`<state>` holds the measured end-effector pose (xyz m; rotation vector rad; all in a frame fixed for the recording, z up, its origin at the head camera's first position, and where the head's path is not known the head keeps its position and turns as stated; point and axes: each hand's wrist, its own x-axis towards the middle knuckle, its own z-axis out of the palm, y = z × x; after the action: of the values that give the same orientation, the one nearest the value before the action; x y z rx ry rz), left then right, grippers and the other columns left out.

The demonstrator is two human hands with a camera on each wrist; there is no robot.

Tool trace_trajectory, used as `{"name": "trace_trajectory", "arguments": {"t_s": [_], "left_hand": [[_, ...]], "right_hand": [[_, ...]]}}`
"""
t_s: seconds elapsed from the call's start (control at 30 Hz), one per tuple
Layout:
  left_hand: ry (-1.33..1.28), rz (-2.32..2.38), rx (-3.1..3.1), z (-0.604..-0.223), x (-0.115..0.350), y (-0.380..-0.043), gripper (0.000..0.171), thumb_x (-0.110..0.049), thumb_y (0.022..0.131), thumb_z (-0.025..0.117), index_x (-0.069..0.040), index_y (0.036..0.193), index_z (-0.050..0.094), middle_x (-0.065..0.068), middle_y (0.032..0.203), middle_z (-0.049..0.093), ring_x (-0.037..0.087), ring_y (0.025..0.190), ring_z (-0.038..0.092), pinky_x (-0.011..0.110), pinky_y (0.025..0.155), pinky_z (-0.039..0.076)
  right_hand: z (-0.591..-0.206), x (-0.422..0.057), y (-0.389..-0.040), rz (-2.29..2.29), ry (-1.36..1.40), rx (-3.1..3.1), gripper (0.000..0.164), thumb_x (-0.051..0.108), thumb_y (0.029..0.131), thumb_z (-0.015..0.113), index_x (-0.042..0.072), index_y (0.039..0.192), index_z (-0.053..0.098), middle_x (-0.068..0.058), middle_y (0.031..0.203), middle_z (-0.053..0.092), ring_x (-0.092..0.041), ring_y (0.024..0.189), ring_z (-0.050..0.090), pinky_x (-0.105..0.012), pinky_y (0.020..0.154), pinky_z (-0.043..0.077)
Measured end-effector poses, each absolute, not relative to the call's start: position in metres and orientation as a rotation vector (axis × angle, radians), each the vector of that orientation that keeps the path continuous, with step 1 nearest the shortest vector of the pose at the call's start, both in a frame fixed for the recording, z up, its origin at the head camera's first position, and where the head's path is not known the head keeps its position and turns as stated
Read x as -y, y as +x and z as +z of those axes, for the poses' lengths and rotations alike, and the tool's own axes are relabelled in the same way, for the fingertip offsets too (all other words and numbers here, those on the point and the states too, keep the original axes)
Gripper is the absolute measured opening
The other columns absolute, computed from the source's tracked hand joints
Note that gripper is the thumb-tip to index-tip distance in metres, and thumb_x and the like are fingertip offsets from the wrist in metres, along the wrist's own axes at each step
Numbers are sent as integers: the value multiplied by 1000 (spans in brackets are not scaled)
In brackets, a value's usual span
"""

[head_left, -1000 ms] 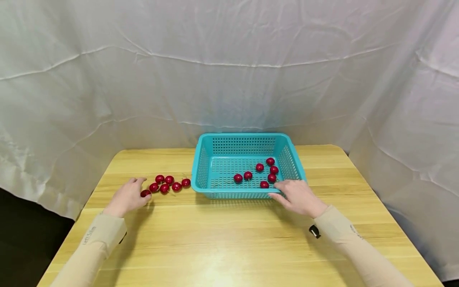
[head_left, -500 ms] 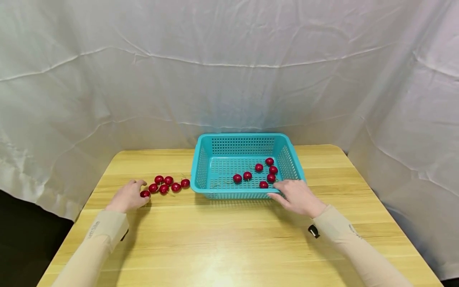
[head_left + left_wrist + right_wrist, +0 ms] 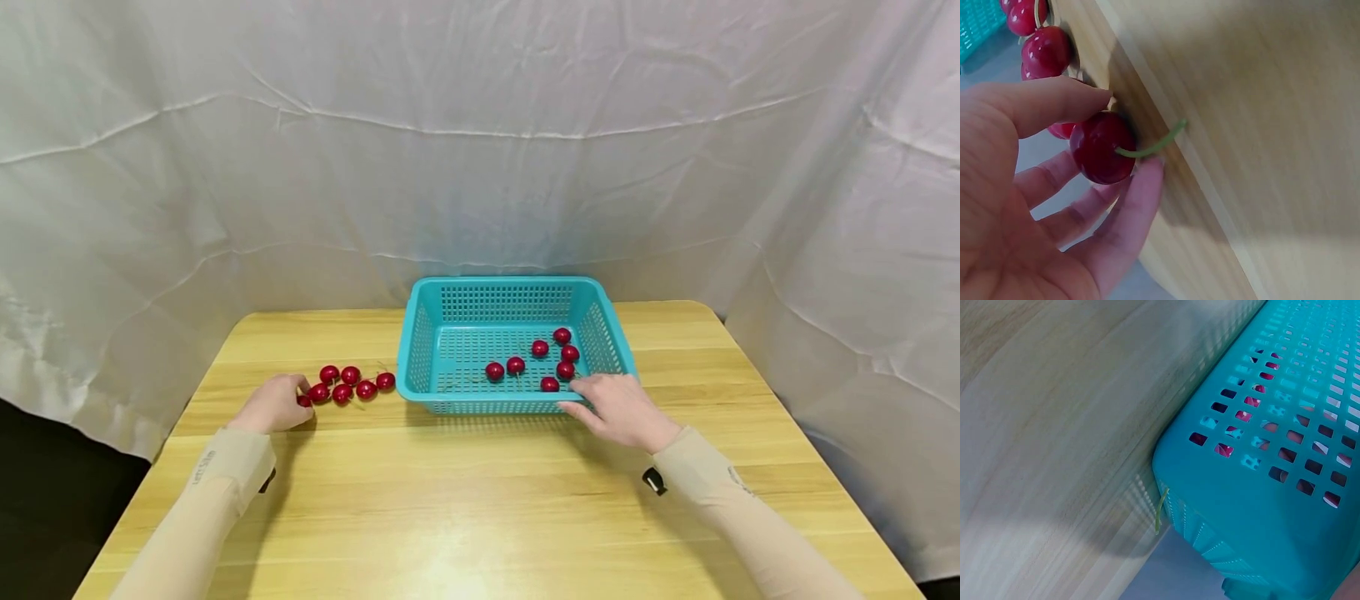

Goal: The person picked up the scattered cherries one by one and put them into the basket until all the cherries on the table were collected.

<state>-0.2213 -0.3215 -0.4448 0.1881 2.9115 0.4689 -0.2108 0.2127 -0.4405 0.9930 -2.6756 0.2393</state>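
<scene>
Wood-grain surface (image 3: pixel 465 492): turquoise perforated basket (image 3: pixel 487 282) at its 12 o'clock, right hand (image 3: pixel 621 410) gripping the near rim (image 3: pixel 480 397) at the basket's 5 o'clock, probably to steady it. Left hand (image 3: pixel 272 404), out at 10 o'clock, pinches one stemmed cherry (image 3: pixel 1104 150) between thumb (image 3: pixel 1054 103) and fingers (image 3: pixel 1132 219), likely a light hold to suit slick, round fruit; print (image 3: pixel 202 465) on the sleeve cuffs (image 3: pixel 240 458) too blurred to read. Seven cherries (image 3: pixel 540 348) lie in the basket, mostly toward 4 o'clock, and six loose ones (image 3: pixel 342 394) bunch between left hand and basket, presumably gathered within reach.
</scene>
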Motion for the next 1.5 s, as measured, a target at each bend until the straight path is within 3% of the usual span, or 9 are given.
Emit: {"name": "trace_trajectory", "arguments": {"t_s": [0.2,0.6,0.87,1.13,1.37,1.5], "left_hand": [[182,463,-2895,-445,322,-224,23,-12,77,69,1,94,63,17,90,66,29,81,58,44,74,50],[131,560,-2827,-451,322,-222,11,-13,80,67,-8,81,57,5,77,56,21,73,51,33,68,40],[134,594,-2825,-451,322,-220,7,-9,80,65,-8,80,58,4,74,56,20,72,51,33,68,40],[88,646,-2790,-447,321,-217,6,-8,82,65,-6,81,60,3,70,60,17,68,54,31,67,43],[70,678,-2747,-446,324,-215,5,-8,85,64,-5,82,62,4,71,64,17,67,57,30,65,44],[83,647,-2757,-447,329,-215,5,-7,84,63,-4,82,66,3,70,66,17,69,56,30,64,43]], "right_hand": [[-440,-212,-211,239,992,2668,29,41,96,64,23,75,57,13,62,49,-4,56,46,-19,47,27],[-441,-212,-210,240,991,2670,33,41,96,64,24,71,53,13,59,42,-4,54,41,-20,47,25],[-441,-212,-210,235,993,2663,31,41,96,64,23,72,55,13,60,44,-4,54,43,-19,47,26],[-440,-212,-210,241,1000,2660,36,40,96,65,23,69,49,12,59,35,-4,52,35,-20,47,19],[-441,-212,-210,225,990,2661,28,41,96,65,22,75,60,11,63,51,-5,56,48,-19,46,27],[-441,-212,-210,222,989,2675,28,42,96,65,22,77,61,12,64,53,-6,57,50,-19,47,30]]}}
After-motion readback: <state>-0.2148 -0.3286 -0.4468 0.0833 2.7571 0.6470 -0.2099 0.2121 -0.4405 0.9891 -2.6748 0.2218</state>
